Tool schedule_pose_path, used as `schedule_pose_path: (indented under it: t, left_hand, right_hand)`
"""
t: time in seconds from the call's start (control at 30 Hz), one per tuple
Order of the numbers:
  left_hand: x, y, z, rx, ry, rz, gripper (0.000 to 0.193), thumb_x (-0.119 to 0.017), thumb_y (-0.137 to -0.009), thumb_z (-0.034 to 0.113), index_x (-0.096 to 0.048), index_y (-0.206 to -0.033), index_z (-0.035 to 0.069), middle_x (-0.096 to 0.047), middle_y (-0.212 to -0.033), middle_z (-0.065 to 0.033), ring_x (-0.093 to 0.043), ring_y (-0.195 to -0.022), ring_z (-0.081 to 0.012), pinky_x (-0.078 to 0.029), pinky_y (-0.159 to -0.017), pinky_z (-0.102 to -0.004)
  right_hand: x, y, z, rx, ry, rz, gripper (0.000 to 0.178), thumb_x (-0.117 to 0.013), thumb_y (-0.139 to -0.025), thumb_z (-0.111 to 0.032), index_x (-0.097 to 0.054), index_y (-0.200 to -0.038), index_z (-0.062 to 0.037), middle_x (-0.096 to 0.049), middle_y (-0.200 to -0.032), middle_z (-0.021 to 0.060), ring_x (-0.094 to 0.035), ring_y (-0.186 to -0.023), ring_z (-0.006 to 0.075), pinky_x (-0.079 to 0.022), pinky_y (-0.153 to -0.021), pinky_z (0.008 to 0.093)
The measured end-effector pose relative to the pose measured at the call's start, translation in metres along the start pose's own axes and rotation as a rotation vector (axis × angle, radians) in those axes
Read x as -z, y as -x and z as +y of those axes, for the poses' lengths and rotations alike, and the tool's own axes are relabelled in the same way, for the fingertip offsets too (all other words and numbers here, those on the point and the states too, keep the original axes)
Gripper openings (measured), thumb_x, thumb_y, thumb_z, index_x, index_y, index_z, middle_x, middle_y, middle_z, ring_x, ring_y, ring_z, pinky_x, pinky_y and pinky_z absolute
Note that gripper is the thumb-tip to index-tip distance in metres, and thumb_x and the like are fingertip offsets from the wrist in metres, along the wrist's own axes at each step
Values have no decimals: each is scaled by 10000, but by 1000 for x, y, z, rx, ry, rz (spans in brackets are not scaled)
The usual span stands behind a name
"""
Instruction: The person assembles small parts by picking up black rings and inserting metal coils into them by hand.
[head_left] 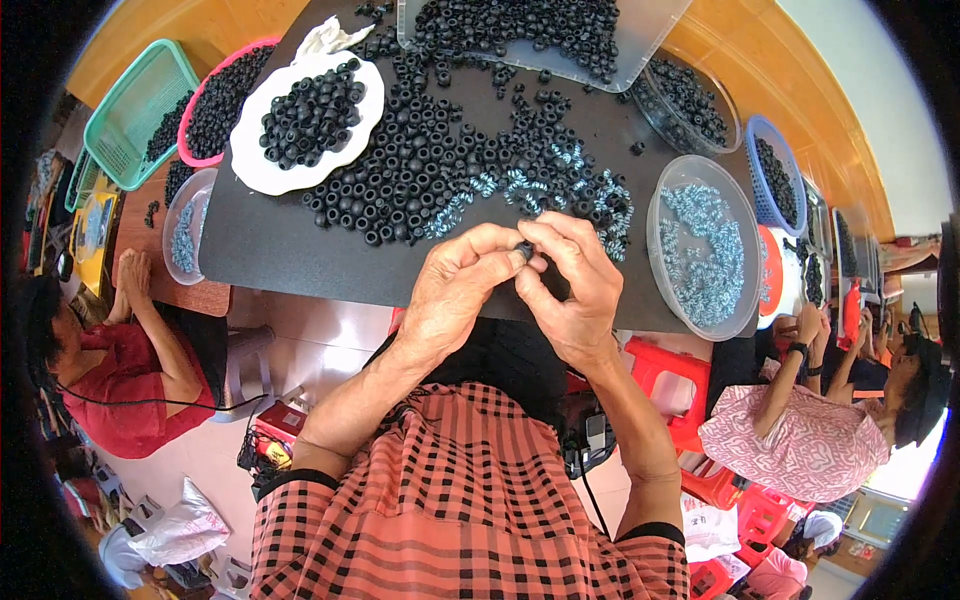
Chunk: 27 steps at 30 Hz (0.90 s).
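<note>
Black part (525, 249) pinched at tips of left grip (452, 288), right grip (574, 298) beside, hold unclear

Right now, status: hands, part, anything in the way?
Left hand pinching small black part; right hand at it, grip unclear. Part partly hidden. Blue springs, loose black pieces just beyond hands.

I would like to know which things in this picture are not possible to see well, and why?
- Head view: part of the small black piece, covered by fingers of the left hand and right hand.
- Head view: the far side of the clear box, cut off by the top edge.
- Head view: the middle of the white plate, under piled black pieces.
</note>
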<state>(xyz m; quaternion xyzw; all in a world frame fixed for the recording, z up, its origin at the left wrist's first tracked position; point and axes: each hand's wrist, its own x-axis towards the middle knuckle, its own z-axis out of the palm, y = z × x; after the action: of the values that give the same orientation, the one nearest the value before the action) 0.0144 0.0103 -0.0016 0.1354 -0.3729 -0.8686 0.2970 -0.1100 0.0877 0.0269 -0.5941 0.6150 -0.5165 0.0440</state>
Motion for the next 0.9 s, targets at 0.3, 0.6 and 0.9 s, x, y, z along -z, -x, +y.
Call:
schedule_pose_path:
  t: [0.3, 0.6, 0.9]
  left_hand:
    - [-1, 0, 3, 70, 11, -23, 186, -533, -943, 76, -615, -1076, -24, -649, -982, -75, -599, -929, -117, -473, -860, -257]
    - [-1, -4, 8, 121, -41, -20, 190, -560, -935, 92, -614, -1063, -39, -651, -973, -82, -609, -922, -126, -491, -837, -253]
    - [4, -5, 7, 96, -44, -47, 185, -553, -941, 90, -620, -1051, -43, -664, -973, -115, -631, -929, -155, -500, -850, -266]
  right_hand:
    - [2, 6, 8, 80, 7, 23, 377, -692, -702, 124, -648, -1057, 5, -618, -1018, 106, -573, -785, 146, -492, -644, 252]
    - [2, 8, 9, -25, -100, 28, 371, -702, -692, 119, -654, -1038, -5, -626, -1013, 94, -580, -761, 138, -487, -661, 238]
    - [0, 6, 9, -25, -76, 29, 385, -723, -675, 76, -658, -1041, -22, -632, -1007, 104, -622, -809, 189, -517, -690, 281]
